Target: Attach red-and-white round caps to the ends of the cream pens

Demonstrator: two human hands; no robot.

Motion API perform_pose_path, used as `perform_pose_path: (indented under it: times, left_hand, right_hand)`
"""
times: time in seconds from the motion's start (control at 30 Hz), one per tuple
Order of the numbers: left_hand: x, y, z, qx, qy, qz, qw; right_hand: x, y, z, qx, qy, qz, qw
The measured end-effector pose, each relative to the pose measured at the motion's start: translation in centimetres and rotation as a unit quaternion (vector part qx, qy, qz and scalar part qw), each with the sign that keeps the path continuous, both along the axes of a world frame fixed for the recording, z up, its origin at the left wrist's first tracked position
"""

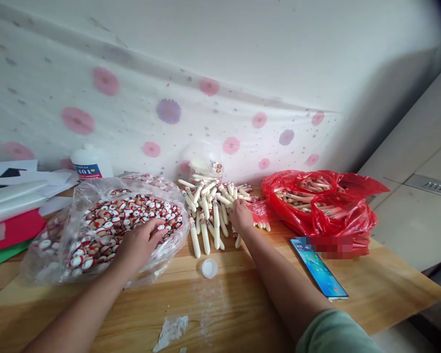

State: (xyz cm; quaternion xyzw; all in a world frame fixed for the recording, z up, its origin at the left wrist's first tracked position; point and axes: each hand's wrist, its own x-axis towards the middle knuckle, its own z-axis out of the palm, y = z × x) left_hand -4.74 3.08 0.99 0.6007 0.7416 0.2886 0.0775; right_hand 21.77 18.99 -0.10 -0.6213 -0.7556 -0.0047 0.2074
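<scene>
My left hand is over the near right side of a clear plastic bag. Its thumb and fingers are apart, and no piece shows held in it. Small round doll-like heads in white, brown and red fill the bag. My right hand reaches into the right side of a pile of white multi-colour pens. Its fingers curl down together among the pens; their tips are hidden, so what they hold cannot be made out. A small white round cap lies in front of the pile.
An open red plastic bag holding more pens stands at the right, with a phone before it. A white bottle stands behind the clear bag. Papers lie far left. A white scrap is near the front.
</scene>
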Motion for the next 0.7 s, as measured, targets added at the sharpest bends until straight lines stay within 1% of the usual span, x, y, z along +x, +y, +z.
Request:
perform_pose_path:
  times: [0.07, 0.13, 0.2, 0.27, 0.33, 0.4, 0.43, 0.5, 0.53, 0.57, 0.63, 0.67, 0.7]
  left_hand:
    - [-0.1, 0.0, -0.3, 0.008, -0.009, 0.014, 1.0]
    - [-0.2, 0.0, -0.3, 0.007, -0.007, 0.023, 1.0]
    - [-0.1, 0.0, 0.0, -0.002, 0.0, 0.016, 1.0]
    - [0.2, -0.1, 0.4, -0.005, -0.001, 0.003, 1.0]
    - [0.5, -0.3, 0.7, -0.005, -0.012, 0.0, 1.0]
    - [0.9, -0.5, 0.8, -0.005, -0.042, -0.003, 0.999]
    - [1.1, -0.5, 0.9, -0.006, -0.068, -0.009, 0.998]
    - [1.5, -0.7, 0.8, -0.003, -0.133, -0.035, 0.99]
    - [1.7, -0.8, 0.8, 0.0, -0.162, -0.048, 0.986]
    - [1.9, -0.9, 0.7, 0.002, -0.184, -0.057, 0.981]
    - [2.3, -1.0, 0.7, 0.004, -0.208, -0.066, 0.976]
    - [2.6, -1.1, 0.8, 0.002, -0.214, -0.069, 0.974]
    - [2.8, -1.2, 0.8, 0.0, -0.22, -0.074, 0.973]
  right_hand:
    - [0.4, 1.5, -0.1, 0.001, 0.033, -0.023, 0.999]
    - [1.0, 2.4, -0.2, 0.004, 0.073, -0.031, 0.997]
    - [1.9, 2.8, 0.0, 0.014, 0.119, -0.032, 0.992]
    - [2.8, 2.6, 0.4, 0.038, 0.175, -0.034, 0.983]
    - [3.4, 1.8, 1.1, 0.064, 0.238, -0.032, 0.969]
    - [3.6, 0.4, 1.9, 0.072, 0.302, -0.01, 0.951]
    - [3.5, -0.5, 2.2, 0.068, 0.326, 0.009, 0.943]
    - [2.8, -2.7, 2.7, 0.026, 0.38, 0.082, 0.921]
    - [2.3, -3.9, 2.9, -0.008, 0.418, 0.133, 0.899]
    - [1.8, -5.2, 3.0, -0.048, 0.46, 0.188, 0.866]
    - [0.9, -7.4, 2.9, -0.135, 0.541, 0.287, 0.779]
    - [0.5, -8.3, 2.8, -0.174, 0.575, 0.315, 0.735]
    - [0.1, -9.0, 2.6, -0.206, 0.602, 0.325, 0.7]
